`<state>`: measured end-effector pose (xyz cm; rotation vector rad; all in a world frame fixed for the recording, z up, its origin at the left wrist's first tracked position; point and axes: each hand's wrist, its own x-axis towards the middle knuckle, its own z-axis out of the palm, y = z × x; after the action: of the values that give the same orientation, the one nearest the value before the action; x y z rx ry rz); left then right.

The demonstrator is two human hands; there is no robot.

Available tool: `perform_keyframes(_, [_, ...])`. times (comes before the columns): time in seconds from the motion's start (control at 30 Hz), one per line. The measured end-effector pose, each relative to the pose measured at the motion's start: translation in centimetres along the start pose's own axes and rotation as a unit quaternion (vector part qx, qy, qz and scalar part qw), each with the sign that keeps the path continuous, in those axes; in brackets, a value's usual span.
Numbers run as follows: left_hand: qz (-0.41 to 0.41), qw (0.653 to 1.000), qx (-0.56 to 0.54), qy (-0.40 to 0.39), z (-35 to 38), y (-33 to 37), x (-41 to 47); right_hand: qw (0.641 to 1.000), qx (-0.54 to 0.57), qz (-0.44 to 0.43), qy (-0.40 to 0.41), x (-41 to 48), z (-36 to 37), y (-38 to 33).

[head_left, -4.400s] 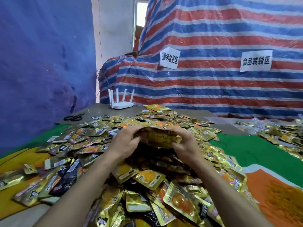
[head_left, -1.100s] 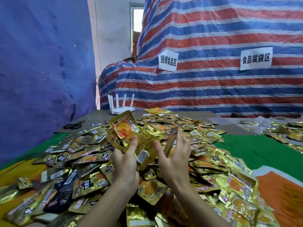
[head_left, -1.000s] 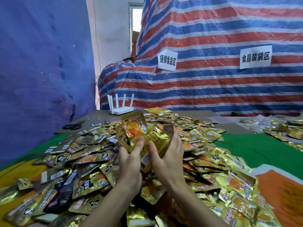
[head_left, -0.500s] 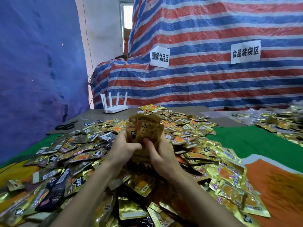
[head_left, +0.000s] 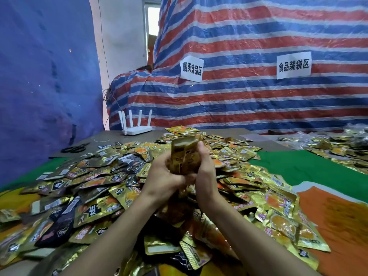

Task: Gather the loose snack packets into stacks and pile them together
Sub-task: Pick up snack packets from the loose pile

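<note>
A big heap of loose gold and orange snack packets [head_left: 95,188] covers the table in front of me. Above the heap I hold an upright stack of gold packets [head_left: 184,154] between both hands. My left hand [head_left: 163,176] cups the stack from the left and below. My right hand [head_left: 205,170] presses its right side, fingers pointing up along the edge. The bottom of the stack is hidden behind my palms.
A white router [head_left: 136,126] with several antennas stands at the table's far side, black scissors [head_left: 74,148] to its left. More packets [head_left: 338,148] lie at the far right. A striped tarp [head_left: 249,92] with two paper signs rises behind; green cloth [head_left: 298,168] shows right of the heap.
The fanned packets in my hands have been squared into a tight upright stack. My hands closed in around it, and my view shifted slightly.
</note>
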<state>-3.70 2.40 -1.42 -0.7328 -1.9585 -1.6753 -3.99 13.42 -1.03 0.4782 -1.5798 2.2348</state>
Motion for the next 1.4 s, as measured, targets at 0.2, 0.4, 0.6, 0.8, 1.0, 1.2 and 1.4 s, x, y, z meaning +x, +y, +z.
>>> perform_keyframes(0.2, [0.035, 0.999, 0.031, -0.027, 0.7, 0.7, -0.4, 0.991, 0.058, 0.119, -0.018, -0.1, 0.8, -1.0])
perform_keyframes(0.4, [0.062, 0.997, 0.039, -0.022, 2.3, 1.8, -0.3, 0.987, 0.075, 0.135, -0.046, -0.4, 0.1, -2.7])
perform_keyframes(0.6, [0.209, 0.972, 0.107, -0.017, 3.8, 4.6, 0.3, 0.993, -0.090, 0.036, -0.074, -1.2, -3.6, -6.8])
perform_keyframes(0.8, [0.213, 0.967, 0.115, -0.074, 6.3, 3.0, -2.3, 0.877, -0.479, 0.032, -0.012, -2.3, -14.1, -10.3])
perform_keyframes(1.0, [0.193, 0.977, 0.083, -0.021, 6.4, 1.8, -3.3, 0.585, -0.764, 0.254, -0.103, -4.5, -24.2, -14.1])
perform_keyframes(1.2, [0.157, 0.986, 0.038, 0.043, 6.0, 1.9, -3.3, 0.592, -0.762, 0.243, -0.098, -5.8, -25.4, -13.8])
perform_keyframes(1.4, [0.134, 0.990, -0.003, 0.036, 4.9, 1.6, -3.6, 0.632, -0.746, 0.185, -0.100, -5.3, -24.9, -13.1])
